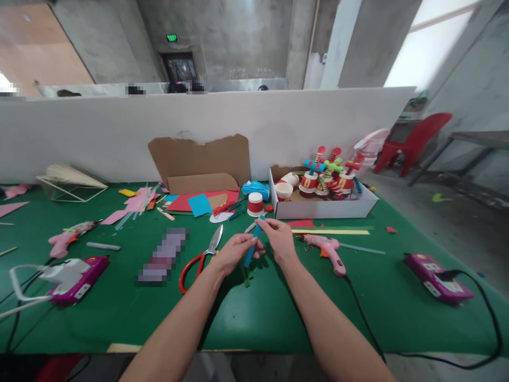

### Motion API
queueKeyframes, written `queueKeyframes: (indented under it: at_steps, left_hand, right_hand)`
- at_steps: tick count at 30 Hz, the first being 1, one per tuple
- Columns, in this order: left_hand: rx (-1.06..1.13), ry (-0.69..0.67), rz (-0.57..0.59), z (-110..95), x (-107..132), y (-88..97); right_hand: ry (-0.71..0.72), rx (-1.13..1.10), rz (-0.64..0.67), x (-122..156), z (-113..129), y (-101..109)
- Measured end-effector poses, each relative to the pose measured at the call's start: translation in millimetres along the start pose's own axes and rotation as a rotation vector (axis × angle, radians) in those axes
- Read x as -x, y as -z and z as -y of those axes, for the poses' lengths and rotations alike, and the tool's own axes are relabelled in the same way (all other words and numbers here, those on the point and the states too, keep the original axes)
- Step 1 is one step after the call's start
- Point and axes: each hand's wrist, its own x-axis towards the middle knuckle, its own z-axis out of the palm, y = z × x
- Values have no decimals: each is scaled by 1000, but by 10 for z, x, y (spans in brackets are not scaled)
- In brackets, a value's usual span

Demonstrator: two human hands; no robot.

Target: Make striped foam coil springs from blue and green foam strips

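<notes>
Both hands pinch a short blue paper strip [253, 247] above the green table. My left hand [237, 251] grips it around the middle, and my right hand [277, 236] has its fingertips at the upper end. Scissors with red handles [191, 269] lie just left of my left hand. A pink hot glue gun [326, 249] rests to the right of my right hand. Behind the hands stands an upside-down red and white paper cup [255, 204]. Small green scraps [247, 277] lie below the strip, partly in shadow.
A white box [326, 210] holds cup figures with paper springs. Purple power strips [437, 278] sit at both sides, with cables trailing over the table [254, 323]. A second glue gun [68, 239], coloured paper and brown cardboard [199, 159] are at left and back.
</notes>
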Motion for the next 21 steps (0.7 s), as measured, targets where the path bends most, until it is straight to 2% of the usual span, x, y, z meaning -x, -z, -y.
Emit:
queueKeyframes:
  at_steps: [12, 21]
  left_hand:
    - [12, 81, 58, 34, 8, 12]
    - [-27, 105, 89, 42, 17, 16]
  right_hand:
    - [73, -4, -119, -112, 10, 120]
    - [115, -92, -173, -225, -8, 224]
